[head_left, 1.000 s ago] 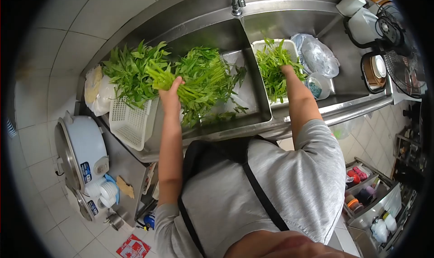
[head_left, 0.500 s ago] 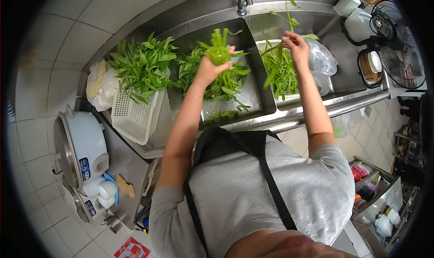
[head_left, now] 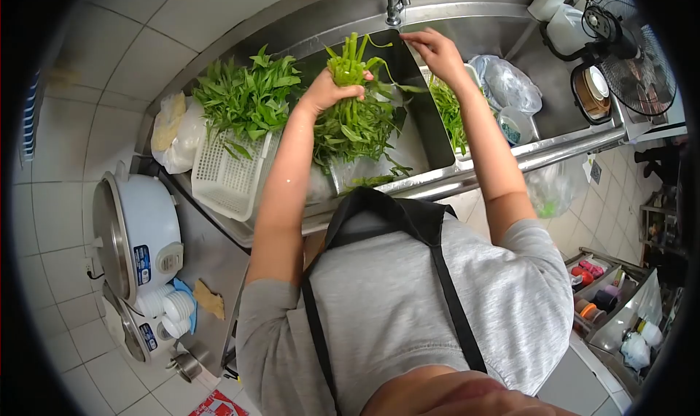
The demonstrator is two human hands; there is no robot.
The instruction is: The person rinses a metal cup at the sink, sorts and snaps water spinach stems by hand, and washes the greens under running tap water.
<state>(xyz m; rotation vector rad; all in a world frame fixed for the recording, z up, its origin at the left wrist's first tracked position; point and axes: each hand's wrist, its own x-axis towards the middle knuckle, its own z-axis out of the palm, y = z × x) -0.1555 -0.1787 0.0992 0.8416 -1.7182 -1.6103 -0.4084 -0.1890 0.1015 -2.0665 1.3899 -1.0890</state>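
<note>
My left hand [head_left: 329,93] is wrapped round a bunch of leafy greens [head_left: 351,113], its cut stems pointing up and its leaves hanging over the left sink basin [head_left: 426,142]. My right hand [head_left: 437,53] is over the divider near the faucet [head_left: 397,4], its fingers pressed together; anything between them is too small to make out. Partly under my right forearm, more greens [head_left: 446,113] lie in a white basket in the right basin. At the left, a leafy pile [head_left: 244,95] rests on a white perforated basket [head_left: 222,179].
Clear plastic bags [head_left: 507,84] and a small tub [head_left: 516,126] lie in the right basin. A black fan [head_left: 627,59] stands at the right. Left of the sink are a stuffed bag [head_left: 177,135], a large cooker [head_left: 146,234] and stacked white cups [head_left: 175,310].
My right hand has moved up and left to the divider, and the sprig it held is no longer in it. My left hand still holds the bunch, slightly further left.
</note>
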